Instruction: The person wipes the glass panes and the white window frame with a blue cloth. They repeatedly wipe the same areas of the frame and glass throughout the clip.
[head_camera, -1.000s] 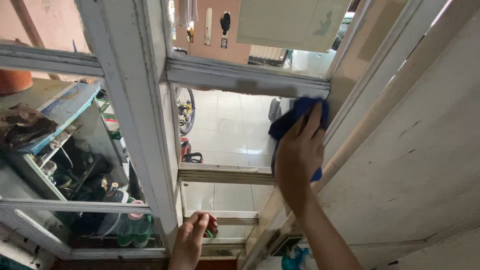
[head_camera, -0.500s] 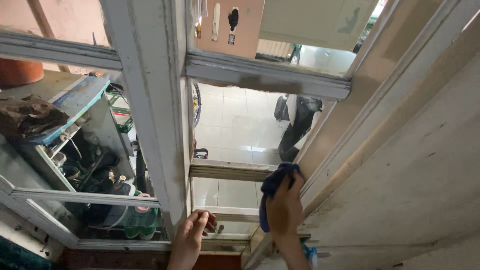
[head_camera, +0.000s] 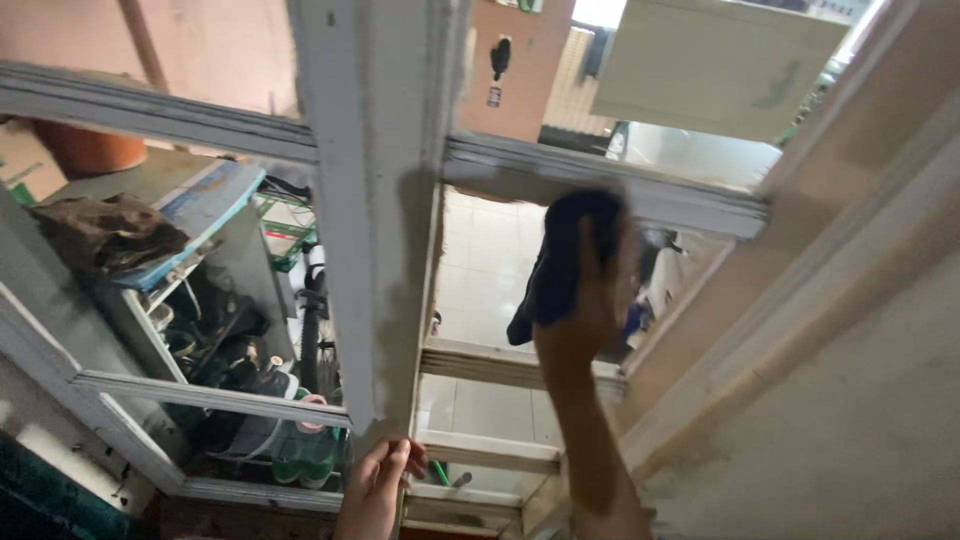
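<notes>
My right hand (head_camera: 590, 300) is raised against a window pane and holds a dark blue cloth (head_camera: 560, 265) flat on the glass, just under the white horizontal frame bar (head_camera: 640, 190). The hand and cloth are blurred. My left hand (head_camera: 378, 485) grips the bottom of the white vertical window post (head_camera: 375, 200), fingers wrapped around its edge. The post's paint is worn and grey along its right side.
Through the glass at left stands a cluttered shelf (head_camera: 190, 260) with a brown rag (head_camera: 105, 232) and an orange pot (head_camera: 90, 148). A tiled floor (head_camera: 490, 260) lies below. A pale plastered wall (head_camera: 850, 400) fills the right side. Lower white crossbars (head_camera: 480, 365) span the frame.
My right hand has swept the cloth down the pane and then back up and left to just below the horizontal bar. My left hand has stayed on the post.
</notes>
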